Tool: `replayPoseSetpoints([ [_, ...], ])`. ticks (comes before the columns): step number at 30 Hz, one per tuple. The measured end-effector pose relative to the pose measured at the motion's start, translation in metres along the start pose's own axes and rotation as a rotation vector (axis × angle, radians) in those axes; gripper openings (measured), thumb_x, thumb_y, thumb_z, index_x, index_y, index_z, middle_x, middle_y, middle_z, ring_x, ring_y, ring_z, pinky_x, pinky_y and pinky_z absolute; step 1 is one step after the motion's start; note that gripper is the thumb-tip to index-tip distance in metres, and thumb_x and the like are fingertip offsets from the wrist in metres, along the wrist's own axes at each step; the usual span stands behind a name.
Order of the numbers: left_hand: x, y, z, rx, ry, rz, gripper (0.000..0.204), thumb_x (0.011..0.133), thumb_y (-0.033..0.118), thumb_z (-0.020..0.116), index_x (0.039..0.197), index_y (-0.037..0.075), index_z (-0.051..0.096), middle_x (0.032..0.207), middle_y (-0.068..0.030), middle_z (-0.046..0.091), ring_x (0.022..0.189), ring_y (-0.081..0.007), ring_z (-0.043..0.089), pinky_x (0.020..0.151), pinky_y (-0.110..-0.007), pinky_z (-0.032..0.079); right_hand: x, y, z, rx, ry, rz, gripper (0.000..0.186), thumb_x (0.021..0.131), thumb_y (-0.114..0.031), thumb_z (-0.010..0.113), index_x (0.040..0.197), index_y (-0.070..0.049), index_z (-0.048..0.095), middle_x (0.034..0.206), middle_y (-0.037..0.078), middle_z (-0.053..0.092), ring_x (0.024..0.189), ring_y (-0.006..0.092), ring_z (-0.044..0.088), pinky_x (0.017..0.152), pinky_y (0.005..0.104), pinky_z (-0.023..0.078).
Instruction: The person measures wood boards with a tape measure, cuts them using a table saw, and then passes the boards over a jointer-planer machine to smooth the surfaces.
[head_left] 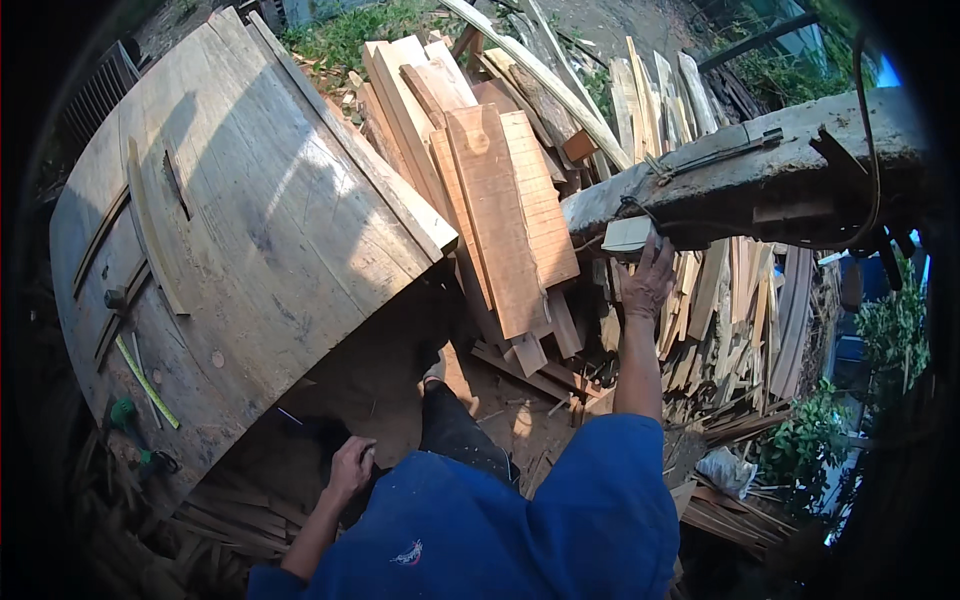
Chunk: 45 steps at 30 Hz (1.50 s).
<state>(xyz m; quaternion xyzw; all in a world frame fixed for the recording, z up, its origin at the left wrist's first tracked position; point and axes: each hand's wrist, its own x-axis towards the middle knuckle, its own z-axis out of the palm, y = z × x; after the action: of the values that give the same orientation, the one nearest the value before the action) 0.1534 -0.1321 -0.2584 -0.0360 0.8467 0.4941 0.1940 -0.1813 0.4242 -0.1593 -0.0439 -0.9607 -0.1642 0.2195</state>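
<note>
My right hand [648,283] reaches forward to a whitish, box-shaped block [627,234] beside the thick weathered beam [690,165]. Its fingers are closed around the block's right side; whether the block is wood or a small box I cannot tell. Low on the left, next to my dark trousers, my left hand [350,466] hangs with curled fingers. Something small and dark shows at its fingertips, too small to name. Between the table and the beam, wide reddish planks [497,220] lie stacked at a slant.
A large wooden worktable [290,200] fills the left, bearing a curved wood strip [150,230], a yellow tape measure strip [147,380] and a green-handled tool [124,414]. Offcuts [735,300] pile below the beam. A crumpled plastic bag [726,471] lies at the lower right.
</note>
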Motion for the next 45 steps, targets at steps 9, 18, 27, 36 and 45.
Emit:
replayPoseSetpoints([
  [9, 0.296, 0.118, 0.147, -0.337, -0.001, -0.275, 0.044, 0.101, 0.028, 0.058, 0.135, 0.0, 0.056, 0.114, -0.014, 0.07, 0.105, -0.025, 0.068, 0.09, -0.036, 0.054, 0.029, 0.035, 0.037, 0.213, 0.195, -0.296, 0.08, 0.082, -0.027, 0.082, 0.149, -0.014, 0.042, 0.141, 0.021, 0.045, 0.125, 0.0416, 0.053, 0.101, 0.052, 0.05],
  [18, 0.384, 0.118, 0.224, -0.709, 0.143, -0.567, 0.053, 0.105, 0.047, 0.048, 0.127, 0.0, 0.061, 0.125, -0.0161, 0.065, 0.116, -0.0275, 0.06, 0.1, -0.041, 0.046, -0.063, -0.052, 0.014, 0.746, -0.307, 0.237, 0.084, 0.081, -0.027, 0.081, 0.152, -0.006, 0.04, 0.129, 0.027, 0.056, 0.122, 0.0448, 0.055, 0.103, 0.0526, 0.044],
  [27, 0.388, 0.143, 0.196, -0.654, 0.024, -0.507, 0.051, 0.104, 0.048, 0.054, 0.124, 0.001, 0.057, 0.111, -0.0107, 0.065, 0.107, -0.0188, 0.061, 0.094, -0.038, 0.049, -0.052, -0.11, 0.047, 0.813, -1.017, 0.576, 0.082, 0.085, -0.06, 0.07, 0.139, -0.005, 0.041, 0.122, 0.035, 0.062, 0.114, 0.0528, 0.06, 0.095, 0.0567, 0.046],
  [36, 0.398, 0.208, 0.138, -1.21, 0.047, -0.096, 0.056, 0.088, 0.019, 0.072, 0.136, -0.002, 0.052, 0.117, -0.0126, 0.066, 0.104, -0.0192, 0.064, 0.096, -0.034, 0.052, -0.067, -0.041, 0.084, 1.594, -1.007, 0.578, 0.059, 0.1, -0.053, 0.06, 0.123, 0.001, 0.057, 0.115, 0.015, 0.067, 0.106, 0.0228, 0.062, 0.094, 0.0364, 0.048],
  [45, 0.202, 0.198, -0.002, -1.096, 0.148, -0.172, 0.066, 0.083, 0.008, 0.067, 0.142, -0.005, 0.041, 0.126, -0.0149, 0.06, 0.114, -0.022, 0.062, 0.101, -0.038, 0.052, -0.124, -0.03, 0.103, 1.171, -0.678, 0.467, 0.056, 0.103, -0.045, 0.06, 0.131, 0.004, 0.056, 0.118, 0.016, 0.066, 0.11, 0.0236, 0.061, 0.097, 0.0368, 0.048],
])
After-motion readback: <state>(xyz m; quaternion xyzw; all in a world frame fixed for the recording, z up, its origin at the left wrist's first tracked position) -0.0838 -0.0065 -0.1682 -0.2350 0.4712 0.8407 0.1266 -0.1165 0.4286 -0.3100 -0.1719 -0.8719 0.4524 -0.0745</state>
